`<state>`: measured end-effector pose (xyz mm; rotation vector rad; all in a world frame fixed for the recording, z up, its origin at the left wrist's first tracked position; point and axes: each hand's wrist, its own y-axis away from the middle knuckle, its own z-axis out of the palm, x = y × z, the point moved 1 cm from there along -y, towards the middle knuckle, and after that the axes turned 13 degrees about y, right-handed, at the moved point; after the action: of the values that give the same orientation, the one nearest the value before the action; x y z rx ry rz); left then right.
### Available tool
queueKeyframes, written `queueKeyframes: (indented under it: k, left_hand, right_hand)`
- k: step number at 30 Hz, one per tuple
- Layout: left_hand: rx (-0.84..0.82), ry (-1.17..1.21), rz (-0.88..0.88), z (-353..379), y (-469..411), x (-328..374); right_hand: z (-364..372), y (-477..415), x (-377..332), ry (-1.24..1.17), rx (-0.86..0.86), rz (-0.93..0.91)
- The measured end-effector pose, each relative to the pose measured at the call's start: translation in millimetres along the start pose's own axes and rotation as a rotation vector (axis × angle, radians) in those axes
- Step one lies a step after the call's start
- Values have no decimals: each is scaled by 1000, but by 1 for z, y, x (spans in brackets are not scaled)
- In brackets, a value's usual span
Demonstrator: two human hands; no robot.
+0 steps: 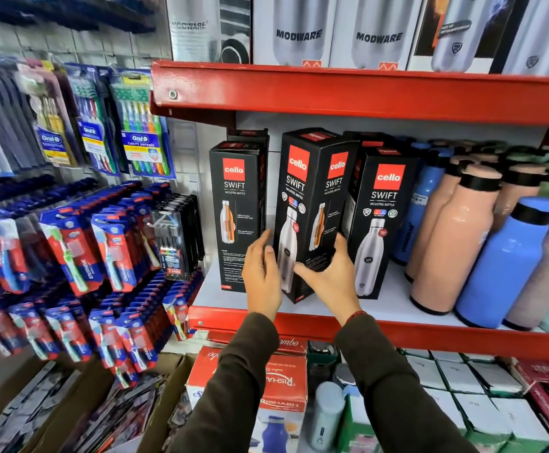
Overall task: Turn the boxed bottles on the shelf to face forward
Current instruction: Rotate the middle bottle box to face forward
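Note:
Three black Cello Swift bottle boxes stand on the white shelf (384,308) with a red front edge. The middle box (312,191) is turned at an angle, one corner toward me, showing two faces. My right hand (332,273) grips its lower right side, thumb across the front. My left hand (261,273) rests flat against its lower left edge, fingers spread. The left box (235,204) shows a side panel with an orange-and-steel bottle and small print. The right box (381,217) shows its front face with a steel bottle. More black boxes stand behind them.
Loose peach (453,237) and blue bottles (502,266) crowd the shelf's right part. Modware boxes (299,31) fill the shelf above. Toothbrush packs (103,125) hang on the left wall. Red and white boxes (279,380) sit below my arms.

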<state>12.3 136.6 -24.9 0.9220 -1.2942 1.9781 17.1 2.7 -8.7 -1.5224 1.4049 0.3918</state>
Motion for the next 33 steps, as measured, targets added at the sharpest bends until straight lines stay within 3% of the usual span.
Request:
queueKeyframes:
  k: [9, 33]
  left_hand:
    - [-137, 27, -95, -2, -9, -11]
    - [-21, -52, -110, 13, 7, -22]
  right_hand:
    - [-4, -1, 5, -8, -101, -69]
    - [7, -9, 28, 131, -171, -64]
